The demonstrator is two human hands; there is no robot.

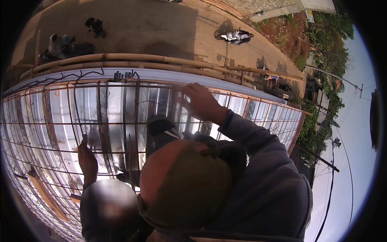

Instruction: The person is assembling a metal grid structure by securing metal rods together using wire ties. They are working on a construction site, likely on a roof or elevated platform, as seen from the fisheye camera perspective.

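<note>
My left hand (87,161) is closed around the lower end of a thin bent steel rod (75,107), which runs up toward the edge of the deck. My right hand (201,103) is over the bar grid near that edge, its fingers apart and slightly blurred, with nothing visible in them. Beneath both hands lies a grid of rusty reinforcing bars (115,122) above shiny ribbed metal sheets (60,107). One dark shoe (160,126) stands on the grid between my hands.
A pale edge board (169,77) and bamboo poles (161,60) line the far side. Small dark blocks (123,75) sit on the edge. Below is a road (153,24) with a motorcycle (234,37) and people (95,26). A wooden plank (47,197) lies at left; overhead wires (333,181) hang right.
</note>
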